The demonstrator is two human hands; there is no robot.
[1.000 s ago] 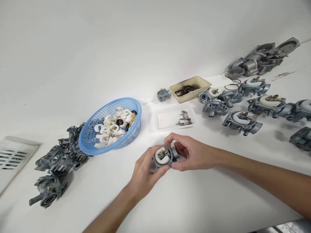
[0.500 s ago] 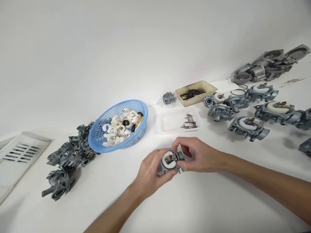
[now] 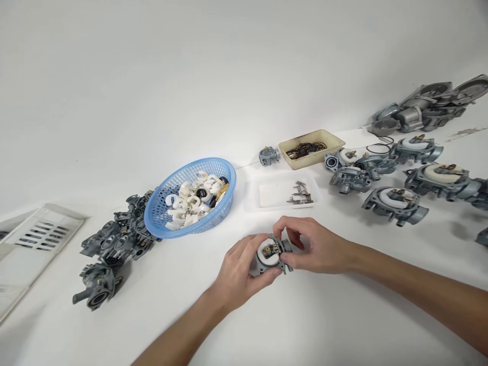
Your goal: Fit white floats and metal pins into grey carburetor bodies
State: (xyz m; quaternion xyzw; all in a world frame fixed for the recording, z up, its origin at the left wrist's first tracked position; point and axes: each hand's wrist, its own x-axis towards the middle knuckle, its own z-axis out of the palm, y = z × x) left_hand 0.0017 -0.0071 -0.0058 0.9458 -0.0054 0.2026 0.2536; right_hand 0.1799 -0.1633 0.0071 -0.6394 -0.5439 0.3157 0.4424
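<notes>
Bare counter lies open below both hands. Just beyond the right hand a clear tray blocks the way. Beyond and left of the left hand stands a blue basket; carburetor bodies crowd the far right.

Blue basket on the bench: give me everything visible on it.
The blue basket is round, shallow, of perforated plastic by its look, with a rolled rim. It sits upright on the white table by the wall, left of the clear tray. It holds a heap of white curved plastic pieces and a few black ones. The pile of grey metal parts abuts its left side. Neither hand touches it.
</notes>
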